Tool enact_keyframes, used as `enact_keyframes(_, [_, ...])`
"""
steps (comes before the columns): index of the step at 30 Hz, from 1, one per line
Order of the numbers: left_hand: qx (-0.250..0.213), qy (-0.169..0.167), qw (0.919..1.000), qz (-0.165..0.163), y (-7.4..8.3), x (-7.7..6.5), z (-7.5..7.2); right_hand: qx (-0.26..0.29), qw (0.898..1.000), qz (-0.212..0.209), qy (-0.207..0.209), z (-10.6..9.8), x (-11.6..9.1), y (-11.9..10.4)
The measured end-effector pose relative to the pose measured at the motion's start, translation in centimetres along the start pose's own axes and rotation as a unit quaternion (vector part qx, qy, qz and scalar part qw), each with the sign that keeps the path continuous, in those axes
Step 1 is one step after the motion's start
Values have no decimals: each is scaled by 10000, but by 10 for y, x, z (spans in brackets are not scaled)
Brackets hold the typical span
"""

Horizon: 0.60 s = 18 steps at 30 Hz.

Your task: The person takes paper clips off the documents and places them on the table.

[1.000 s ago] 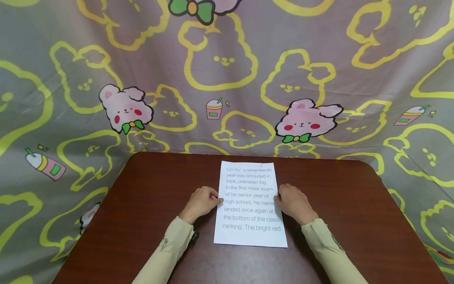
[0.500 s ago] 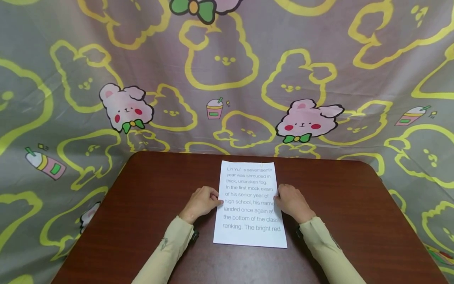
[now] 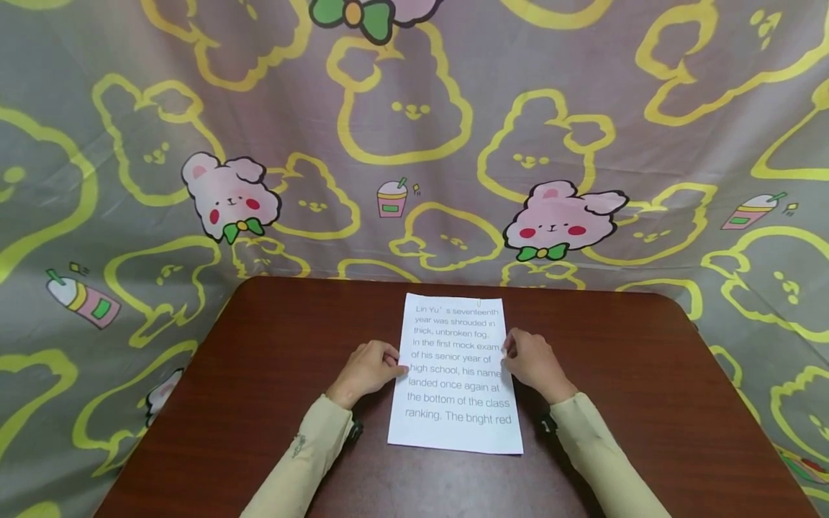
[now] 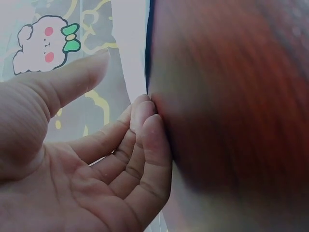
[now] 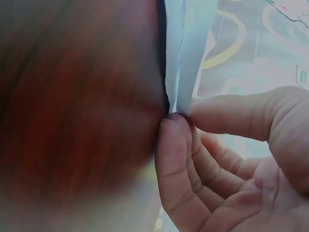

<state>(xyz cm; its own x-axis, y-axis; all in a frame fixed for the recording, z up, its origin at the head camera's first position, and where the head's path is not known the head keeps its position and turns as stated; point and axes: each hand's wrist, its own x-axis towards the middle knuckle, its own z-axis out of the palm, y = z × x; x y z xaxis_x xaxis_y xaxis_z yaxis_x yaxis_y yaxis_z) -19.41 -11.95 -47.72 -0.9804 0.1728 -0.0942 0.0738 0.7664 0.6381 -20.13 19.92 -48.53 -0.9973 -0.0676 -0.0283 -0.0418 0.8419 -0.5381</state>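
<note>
A stack of white printed paper (image 3: 453, 432) lies on the brown table in the head view, its text facing me. At its left edge rests my left hand (image 3: 368, 368), with the thumb tip over the margin; the left wrist view shows the thumb (image 4: 82, 79) apart from the loosely bent fingers (image 4: 157, 140), whose tips rest by the stack's edge. My right hand (image 3: 536, 365) pinches the right edge of the paper. In the right wrist view, thumb and forefinger meet on the upper sheet (image 5: 198, 43), which stands slightly apart from the paper beneath.
A small yellow clip (image 3: 478, 303) sits at the stack's top right. Around it spreads the dark brown tabletop (image 3: 285, 324). Behind and beside the table hangs a grey curtain (image 3: 447, 173) with yellow outlines and cartoon rabbits.
My right hand has turned slightly and its fingers have risen at the paper's right edge. The upper sheet has shifted a little. The left hand stays in place.
</note>
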Motion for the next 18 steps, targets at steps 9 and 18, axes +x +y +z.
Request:
enact_keyframes(9, [-2, 53, 10000, -71, -2, 1, 1, 700, 9972, 135, -213, -2, 3, 8])
enact_keyframes(18, [-113, 21, 9999, -97, -2, 1, -1, 1450, 9878, 310, -468, -1, 4, 15])
